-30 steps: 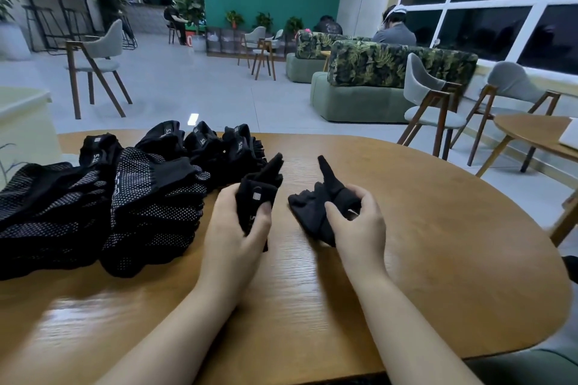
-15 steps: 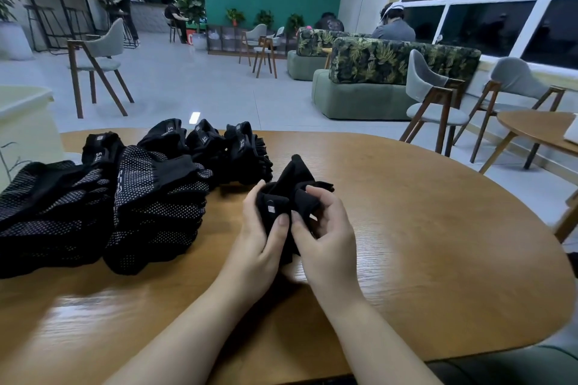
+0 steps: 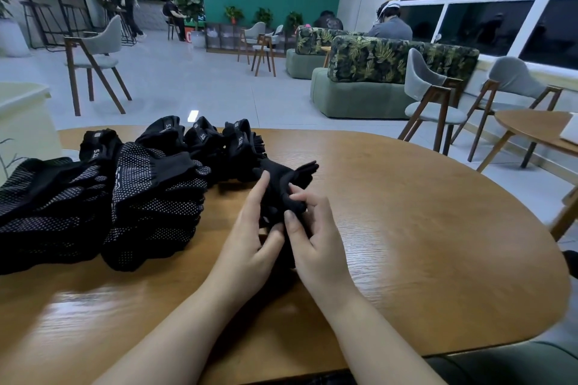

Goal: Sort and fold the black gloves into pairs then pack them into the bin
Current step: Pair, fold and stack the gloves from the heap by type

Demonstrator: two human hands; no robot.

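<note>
A pair of black gloves [image 3: 283,186] is bunched together between my two hands over the middle of the wooden table [image 3: 422,228]. My left hand [image 3: 250,234] holds the pair from the left, fingers along its side. My right hand [image 3: 316,234] grips it from the right, thumb and fingertips curled on the fabric. A glove's fingers stick out up and to the right. Further black gloves lie to the left: a dotted-palm heap [image 3: 150,206] and several folded ones [image 3: 203,141] behind it.
A pale bin or box [image 3: 22,122] stands at the far left beside the table. More dotted gloves [image 3: 40,206] spread to the left table edge. Chairs, a second round table [image 3: 538,131] and sofas fill the room behind; people sit and stand far off.
One second ago each hand held a separate glove, apart. They have come together; both gloves now sit stacked between my hands, and the bundle has stretched out lengthwise.
</note>
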